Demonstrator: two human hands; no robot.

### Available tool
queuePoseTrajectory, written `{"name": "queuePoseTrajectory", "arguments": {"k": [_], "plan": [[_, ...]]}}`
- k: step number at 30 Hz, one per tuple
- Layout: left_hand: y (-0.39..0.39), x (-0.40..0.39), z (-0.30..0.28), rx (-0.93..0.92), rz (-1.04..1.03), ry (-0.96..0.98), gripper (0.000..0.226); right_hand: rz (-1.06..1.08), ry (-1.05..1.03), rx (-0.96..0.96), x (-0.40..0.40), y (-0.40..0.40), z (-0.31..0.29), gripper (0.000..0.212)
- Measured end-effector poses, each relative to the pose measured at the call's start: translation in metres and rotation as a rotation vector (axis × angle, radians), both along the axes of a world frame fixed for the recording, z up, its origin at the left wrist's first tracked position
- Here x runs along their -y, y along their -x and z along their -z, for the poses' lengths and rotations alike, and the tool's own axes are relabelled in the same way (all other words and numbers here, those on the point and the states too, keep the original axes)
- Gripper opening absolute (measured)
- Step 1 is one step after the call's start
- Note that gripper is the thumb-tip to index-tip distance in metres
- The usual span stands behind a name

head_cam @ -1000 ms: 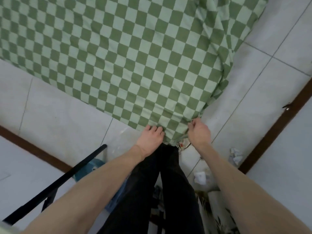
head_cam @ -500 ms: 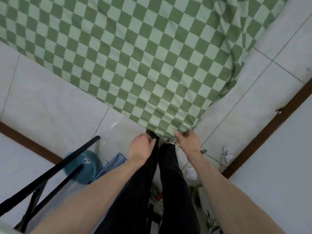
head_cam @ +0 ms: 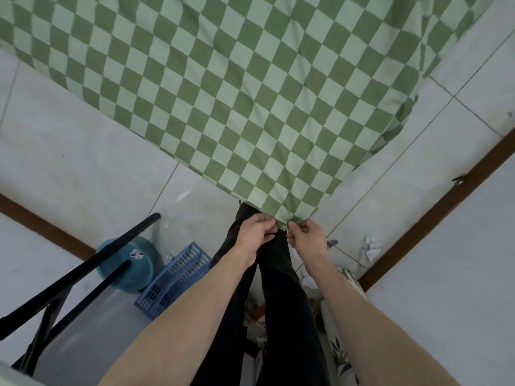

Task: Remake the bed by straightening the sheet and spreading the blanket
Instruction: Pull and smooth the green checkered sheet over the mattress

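Both hands [head_cam: 281,235] pinch the checkered blanket [head_cam: 250,87] corner, pointing toward the person.

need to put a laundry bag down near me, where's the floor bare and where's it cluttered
Bare tile lies left of the checkered sheet, between its edge and the brown skirting. More bare tile runs right of the sheet toward the other skirting. It is crowded by the legs: teal stool, blue basket, black frame, crumpled paper.

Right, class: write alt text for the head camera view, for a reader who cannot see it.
Seen from above, a person's left hand and right hand pinch the near corner of a green checked blanket spread over a pale tiled floor. A blue basket and a teal stool sit lower left.
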State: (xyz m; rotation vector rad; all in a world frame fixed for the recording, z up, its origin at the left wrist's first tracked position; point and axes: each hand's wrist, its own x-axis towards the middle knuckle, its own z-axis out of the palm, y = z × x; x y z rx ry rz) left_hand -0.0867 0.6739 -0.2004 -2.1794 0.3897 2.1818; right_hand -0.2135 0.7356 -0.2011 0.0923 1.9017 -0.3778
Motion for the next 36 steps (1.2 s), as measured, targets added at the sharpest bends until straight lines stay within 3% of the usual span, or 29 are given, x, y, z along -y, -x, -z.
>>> {"name": "queuePoseTrajectory", "arguments": {"k": [9,13,15,17,20,23,26,27,29,33,36], "plan": [[-0.007,-0.006,0.002,0.119,0.183,-0.069,0.006,-0.004,-0.033,0.009,0.0,-0.002,-0.001,0.011],[-0.005,0.004,0.006,0.062,0.041,0.041,0.029,0.112,0.014,-0.042,0.007,0.003,-0.009,0.033],[-0.005,0.007,0.011,0.064,0.074,0.119,0.018,0.219,0.05,-0.066,0.013,0.009,-0.011,0.036],[-0.007,0.008,0.016,0.093,0.14,0.144,0.015,0.256,0.037,-0.069,0.021,0.018,-0.012,0.024],[-0.011,0.008,0.021,0.153,0.258,0.102,0.009,0.029,-0.029,-0.038,0.027,0.037,-0.009,0.02],[-0.015,0.018,0.015,0.148,0.492,-0.027,0.02,-0.248,-0.163,0.237,0.04,0.075,-0.018,0.015],[-0.018,0.038,-0.002,0.094,1.064,-0.068,0.027,-0.526,-0.278,0.38,0.061,0.113,-0.032,0.011],[-0.013,0.047,-0.012,0.07,1.248,-0.039,0.026,-0.534,-0.263,0.324,0.074,0.127,-0.039,0.015],[0.008,0.067,-0.033,0.019,1.422,0.068,0.028,-0.441,-0.169,0.163,0.104,0.158,-0.056,0.021],[0.082,0.118,-0.069,0.043,1.279,0.407,0.026,-0.203,-0.001,-0.107,0.164,0.235,-0.079,0.025],[0.151,0.155,-0.074,0.123,1.156,0.708,0.04,-0.11,0.06,-0.256,0.211,0.31,-0.074,0.033]]}}
